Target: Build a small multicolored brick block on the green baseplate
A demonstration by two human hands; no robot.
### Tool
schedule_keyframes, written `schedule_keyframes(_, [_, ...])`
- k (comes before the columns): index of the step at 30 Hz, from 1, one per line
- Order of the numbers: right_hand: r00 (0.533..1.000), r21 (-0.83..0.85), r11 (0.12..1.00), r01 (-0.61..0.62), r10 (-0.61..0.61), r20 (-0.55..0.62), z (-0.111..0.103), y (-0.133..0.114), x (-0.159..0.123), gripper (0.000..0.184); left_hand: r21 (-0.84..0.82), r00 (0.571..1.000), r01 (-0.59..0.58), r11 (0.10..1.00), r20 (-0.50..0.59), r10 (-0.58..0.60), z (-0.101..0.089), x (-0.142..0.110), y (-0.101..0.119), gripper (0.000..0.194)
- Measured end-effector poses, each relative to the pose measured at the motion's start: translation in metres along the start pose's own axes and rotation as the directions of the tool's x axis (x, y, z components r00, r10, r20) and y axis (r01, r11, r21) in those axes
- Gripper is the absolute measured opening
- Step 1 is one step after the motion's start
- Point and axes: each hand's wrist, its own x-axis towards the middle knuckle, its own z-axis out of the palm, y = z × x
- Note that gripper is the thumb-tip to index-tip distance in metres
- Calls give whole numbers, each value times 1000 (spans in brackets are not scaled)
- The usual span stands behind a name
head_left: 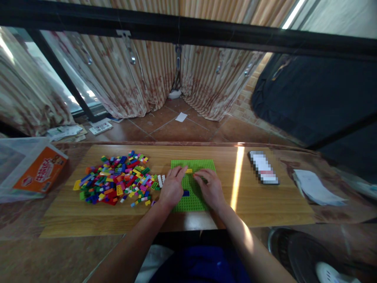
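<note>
A green studded baseplate (203,164) lies flat on the wooden board (265,204) in front of me. My left hand (171,188) rests over its left edge, fingers stretched forward, the fingertips touching a small yellow brick (189,171) on the plate. My right hand (209,187) lies over the plate's right half, fingers curled down onto the studs; what is under them is hidden. A dark blue brick (185,193) sits on the plate between my two hands. A heap of loose coloured bricks (116,179) spreads to the left of the plate.
An orange printed box (41,171) inside a clear bag lies at the far left. A blurred-out flat object (264,168) and white papers (315,184) lie to the right. A strip of sunlight (238,175) crosses the board. Curtains and tiled floor are beyond.
</note>
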Motion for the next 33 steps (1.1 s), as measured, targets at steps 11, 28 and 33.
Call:
schedule_keyframes(11, [992, -82, 992, 97, -89, 94, 0, 19, 24, 22, 21, 1000, 3, 1000, -30, -2, 5, 0, -2, 66])
schedule_keyframes(28, [971, -118, 984, 134, -107, 213, -4, 22, 34, 15, 10, 999, 18, 1000, -44, -17, 5, -1, -1, 66])
schedule_keyframes(33, [964, -122, 982, 145, -113, 243, -5, 20, 37, 15, -6, 999, 11, 1000, -45, -11, 5, 0, -2, 64])
